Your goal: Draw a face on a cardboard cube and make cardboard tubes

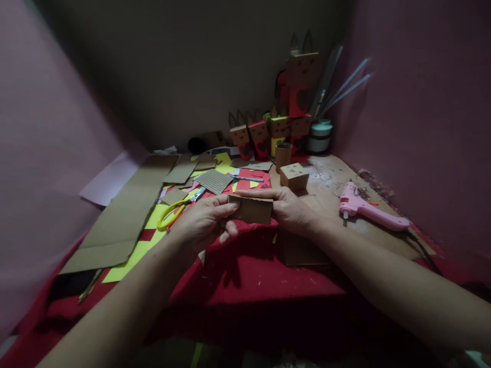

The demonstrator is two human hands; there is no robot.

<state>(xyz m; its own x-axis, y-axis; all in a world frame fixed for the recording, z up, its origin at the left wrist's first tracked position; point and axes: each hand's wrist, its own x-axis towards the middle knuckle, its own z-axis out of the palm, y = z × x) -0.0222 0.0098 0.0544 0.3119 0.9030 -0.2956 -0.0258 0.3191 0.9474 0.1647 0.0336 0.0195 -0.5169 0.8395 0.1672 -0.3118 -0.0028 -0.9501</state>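
Note:
A small rectangular piece of cardboard [253,210] is held up between both hands over the front of the table. My left hand [209,220] pinches its left end, thumb on the near face. My right hand [291,209] grips the right end, with fingers stretched along the top edge behind it. Just left of my left hand lie yellow-handled scissors [171,214]. Beyond my right hand sits a small cardboard box [294,176] with a face drawn on it. Behind the box stands a brown cardboard tube [283,156].
A pink glue gun [368,207] rests at right, its cord trailing off. A long cardboard sheet [126,214] covers the left side, near corrugated card [214,181] and yellow paper. Several box-headed figures [259,140] line the back beside a teal-lidded container [320,136]. Red cloth [249,271] drapes the front edge.

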